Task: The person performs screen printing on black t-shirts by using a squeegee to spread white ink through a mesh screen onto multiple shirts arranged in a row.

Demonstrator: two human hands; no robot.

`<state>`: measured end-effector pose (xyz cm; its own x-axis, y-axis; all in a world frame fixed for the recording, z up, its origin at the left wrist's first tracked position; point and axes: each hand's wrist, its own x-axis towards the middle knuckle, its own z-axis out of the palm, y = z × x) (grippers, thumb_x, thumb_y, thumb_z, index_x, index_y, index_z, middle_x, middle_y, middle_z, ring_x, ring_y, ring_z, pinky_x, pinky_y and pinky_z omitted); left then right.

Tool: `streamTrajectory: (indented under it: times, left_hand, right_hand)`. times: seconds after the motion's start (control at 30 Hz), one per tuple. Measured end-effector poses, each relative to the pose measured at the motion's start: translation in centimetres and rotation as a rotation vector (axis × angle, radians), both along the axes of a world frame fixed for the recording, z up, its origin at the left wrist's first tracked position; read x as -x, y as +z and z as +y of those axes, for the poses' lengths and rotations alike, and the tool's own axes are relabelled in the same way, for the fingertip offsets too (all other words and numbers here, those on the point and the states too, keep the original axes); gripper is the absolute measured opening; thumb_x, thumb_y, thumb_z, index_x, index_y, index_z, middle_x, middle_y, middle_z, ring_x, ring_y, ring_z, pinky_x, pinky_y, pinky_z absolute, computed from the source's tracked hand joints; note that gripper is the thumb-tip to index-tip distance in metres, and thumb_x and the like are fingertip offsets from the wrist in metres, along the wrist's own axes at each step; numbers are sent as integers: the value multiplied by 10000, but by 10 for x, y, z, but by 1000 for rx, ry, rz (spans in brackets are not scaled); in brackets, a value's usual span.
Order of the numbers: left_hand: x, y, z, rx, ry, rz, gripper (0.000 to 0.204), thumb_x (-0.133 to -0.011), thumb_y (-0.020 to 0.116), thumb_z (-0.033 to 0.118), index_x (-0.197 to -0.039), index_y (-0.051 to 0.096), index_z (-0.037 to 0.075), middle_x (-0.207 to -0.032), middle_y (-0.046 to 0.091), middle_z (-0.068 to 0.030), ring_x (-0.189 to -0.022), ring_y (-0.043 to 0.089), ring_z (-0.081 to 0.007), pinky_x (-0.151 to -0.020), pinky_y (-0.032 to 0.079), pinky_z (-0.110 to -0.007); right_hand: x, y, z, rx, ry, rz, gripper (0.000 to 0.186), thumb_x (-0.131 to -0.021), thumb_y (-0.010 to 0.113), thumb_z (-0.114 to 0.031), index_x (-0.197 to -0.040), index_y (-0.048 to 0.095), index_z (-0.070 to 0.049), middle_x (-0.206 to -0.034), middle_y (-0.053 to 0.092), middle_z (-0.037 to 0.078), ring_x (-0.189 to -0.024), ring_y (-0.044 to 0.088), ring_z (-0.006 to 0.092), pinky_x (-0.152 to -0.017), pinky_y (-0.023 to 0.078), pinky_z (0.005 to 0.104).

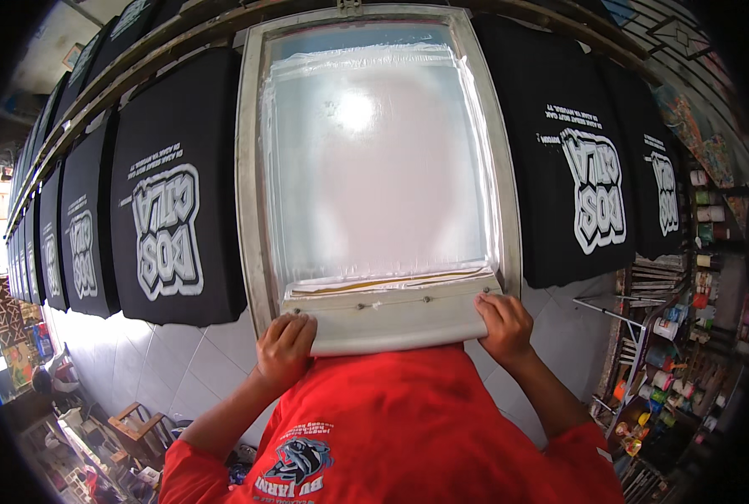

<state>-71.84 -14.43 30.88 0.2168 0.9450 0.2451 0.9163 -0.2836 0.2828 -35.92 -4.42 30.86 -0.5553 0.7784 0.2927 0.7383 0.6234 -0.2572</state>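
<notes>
A wide, pale squeegee [391, 326] with a row of screws along its handle lies across the near end of a screen-printing frame [252, 176]. My left hand [287, 346] is closed round the squeegee's left end. At its right end, the fingers of my right hand [507, 326] are wrapped over it, with the thumb underneath hidden. Beyond the blade stretches the frame's mesh [374, 168], whitish and shiny, with smeared white ink along its edges. What lies under the mesh cannot be made out.
Black printed shirts on boards flank the frame, one to the left [177, 126] and one to the right [551, 92], with more in rows beyond. Shelves of paint pots [664, 328] stand at the far right. A wooden stool [139, 428] is at lower left, on a tiled floor [156, 361].
</notes>
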Motion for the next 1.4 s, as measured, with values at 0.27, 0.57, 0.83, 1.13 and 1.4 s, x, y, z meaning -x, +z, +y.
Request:
streamTrajectory:
  times: [0.27,0.57,0.83,1.13,1.4]
  left_hand:
    - [24,2,92,25,5,69,229,-691,644,52,-914,694,23,-893,678,-78,-851,657,-236,-750,561,-340]
    - [65,-15,219,-111,-16,96,269,-680,660,27,-946,692,17,-903,675,-96,-818,646,-242,-718,558,-331]
    - [106,-16,340,-105,66,92,287,-629,758,124,-907,689,127,-839,658,-68,-804,637,-271,-704,535,-396]
    - [112,89,362,151,100,2,368,-661,763,221,-971,714,28,-895,689,-209,-858,663,-373,-790,525,-405]
    - [44,82,116,66,50,-45,382,-563,757,25,-935,696,84,-879,673,-100,-838,626,-325,-754,517,-425]
  right_hand:
    - [28,1,102,-15,46,-12,95,-762,700,-11,-846,667,-41,-891,650,61,-784,647,227,-670,540,315]
    - [59,-17,231,-72,78,0,320,-639,719,-39,-956,683,-57,-952,657,64,-834,636,266,-713,541,346]
    - [88,-5,361,-6,91,-98,336,-650,747,-103,-978,676,-116,-985,676,79,-898,640,301,-742,528,423]
    - [97,85,383,132,118,-133,298,-693,765,-265,-914,715,-71,-852,696,161,-818,668,354,-740,521,440]
    - [25,93,117,123,40,-118,346,-618,744,-24,-956,699,-89,-916,661,103,-880,620,306,-730,523,405]
